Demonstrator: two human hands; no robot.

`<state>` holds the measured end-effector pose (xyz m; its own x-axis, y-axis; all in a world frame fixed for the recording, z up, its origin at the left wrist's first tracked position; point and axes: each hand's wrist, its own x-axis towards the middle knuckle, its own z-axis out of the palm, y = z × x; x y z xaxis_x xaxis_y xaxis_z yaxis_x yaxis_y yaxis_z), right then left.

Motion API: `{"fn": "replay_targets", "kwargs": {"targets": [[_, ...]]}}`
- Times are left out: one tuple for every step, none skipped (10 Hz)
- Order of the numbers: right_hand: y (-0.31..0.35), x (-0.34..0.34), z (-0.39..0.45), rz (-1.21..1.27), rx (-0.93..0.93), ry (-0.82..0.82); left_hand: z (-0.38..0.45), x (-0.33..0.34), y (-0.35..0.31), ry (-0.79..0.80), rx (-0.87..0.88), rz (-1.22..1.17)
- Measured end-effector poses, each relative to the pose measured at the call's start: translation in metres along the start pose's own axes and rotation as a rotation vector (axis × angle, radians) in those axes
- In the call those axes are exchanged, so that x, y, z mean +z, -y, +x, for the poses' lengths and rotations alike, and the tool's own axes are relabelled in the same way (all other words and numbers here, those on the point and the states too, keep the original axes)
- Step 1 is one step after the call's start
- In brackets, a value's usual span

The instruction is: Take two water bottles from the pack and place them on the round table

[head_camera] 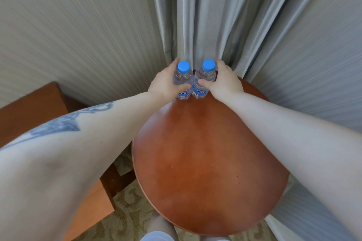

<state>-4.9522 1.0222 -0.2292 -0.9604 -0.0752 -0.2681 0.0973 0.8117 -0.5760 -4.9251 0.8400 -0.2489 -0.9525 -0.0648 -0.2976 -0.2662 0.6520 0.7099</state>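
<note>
Two small clear water bottles with blue caps and blue labels stand upright side by side at the far edge of the round brown wooden table (207, 162). My left hand (166, 82) wraps around the left bottle (183, 76), thumb across its front. My right hand (225, 82) grips the right bottle (205, 76) the same way. The bottles touch or nearly touch each other, and their bases rest on the tabletop. The pack is not in view.
Grey curtains (215, 15) hang right behind the table's far edge. A striped wall (78, 25) is on the left. A wooden piece of furniture (33, 107) stands at the left, beside the table. Patterned carpet (127, 211) lies below.
</note>
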Motion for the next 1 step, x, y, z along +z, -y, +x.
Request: {"fn": "replay_targets", "kwargs": {"targets": [[-0.0116,0.0008,-0.0182,-0.052,0.055,0.045,-0.0187,0.0003,0.0110,0.014,-0.114,0.080]]}}
